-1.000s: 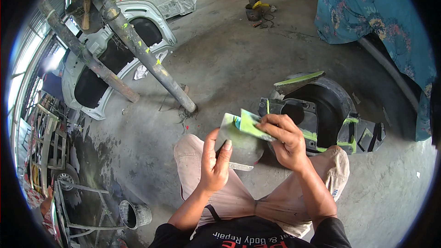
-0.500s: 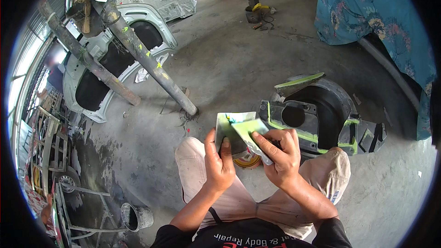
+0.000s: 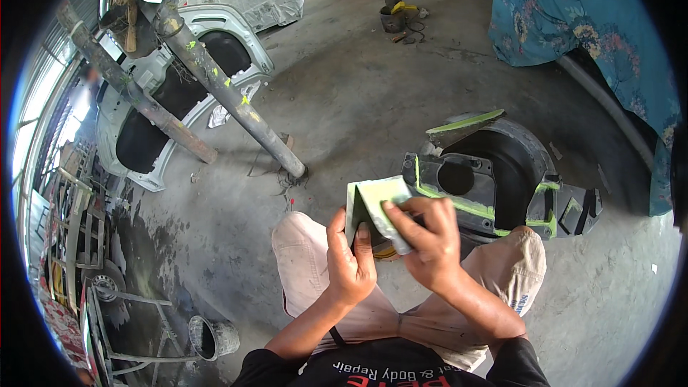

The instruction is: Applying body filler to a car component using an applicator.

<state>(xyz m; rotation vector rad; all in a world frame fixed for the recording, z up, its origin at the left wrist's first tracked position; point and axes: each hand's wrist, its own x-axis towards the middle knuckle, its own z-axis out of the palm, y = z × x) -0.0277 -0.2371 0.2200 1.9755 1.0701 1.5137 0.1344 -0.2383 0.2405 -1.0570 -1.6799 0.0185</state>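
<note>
My left hand (image 3: 348, 266) grips a flat mixing plate (image 3: 354, 204) by its lower edge, thumb on the near face. In my right hand (image 3: 433, 242), fingers press on a putty spreader (image 3: 378, 196) smeared with yellow-green putty. The spreader leans over the plate, its upper edge against or very close to the plate's top, and hides much of the plate. Below the hands, a round orange-yellow tin (image 3: 388, 252) shows only in part. To the right lies a black plastic car part (image 3: 474, 223) with lines of green putty along its edges.
A slanting metal post (image 3: 247, 116) stands ahead on the left, with a light car panel (image 3: 166, 161) behind it. A bucket (image 3: 215, 339) lies tilted by a metal frame (image 3: 136, 297) at lower left. Flowered blue cloth (image 3: 552, 21) hangs at far right.
The spreader in my right hand has shifted left and up over the plate, and the blue-green dab seen there before is now hidden. My left hand has moved slightly right.
</note>
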